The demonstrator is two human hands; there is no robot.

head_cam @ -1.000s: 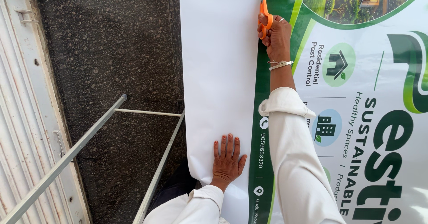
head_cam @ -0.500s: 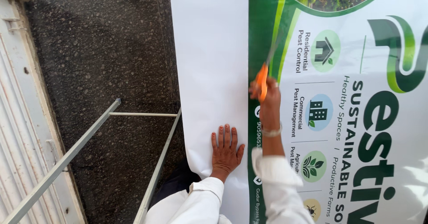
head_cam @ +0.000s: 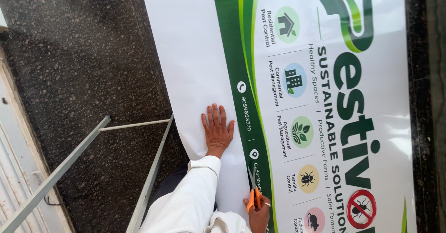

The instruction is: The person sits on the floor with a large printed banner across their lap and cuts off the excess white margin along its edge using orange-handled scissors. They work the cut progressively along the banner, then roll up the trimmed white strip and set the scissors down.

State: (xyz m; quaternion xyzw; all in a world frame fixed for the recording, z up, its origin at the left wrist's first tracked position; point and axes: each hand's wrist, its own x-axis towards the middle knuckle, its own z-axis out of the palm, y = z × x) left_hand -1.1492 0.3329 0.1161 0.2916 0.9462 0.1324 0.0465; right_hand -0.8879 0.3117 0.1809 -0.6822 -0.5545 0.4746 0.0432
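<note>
**A:** Start at the left. What do you see?

**B:** I see a dark speckled stone floor [head_cam: 83,52], and on it a grey metal frame [head_cam: 100,135] whose bars run toward the lower left corner. Just beside the frame lies a big printed banner [head_cam: 353,177], with a blank white margin along its left edge and a green band next to that.

**A:** And my hands?

**B:** My left hand [head_cam: 216,130] lies flat on the white margin, fingers spread wide, palm down, holding nothing. The white sleeve [head_cam: 195,196] runs down from it.

**A:** The right one?

**B:** My right hand [head_cam: 258,213] sits at the bottom edge of the banner, fingers closed through the handles of orange-handled scissors [head_cam: 252,192]. The blades point up along the green band, at its border with the white margin.
</note>
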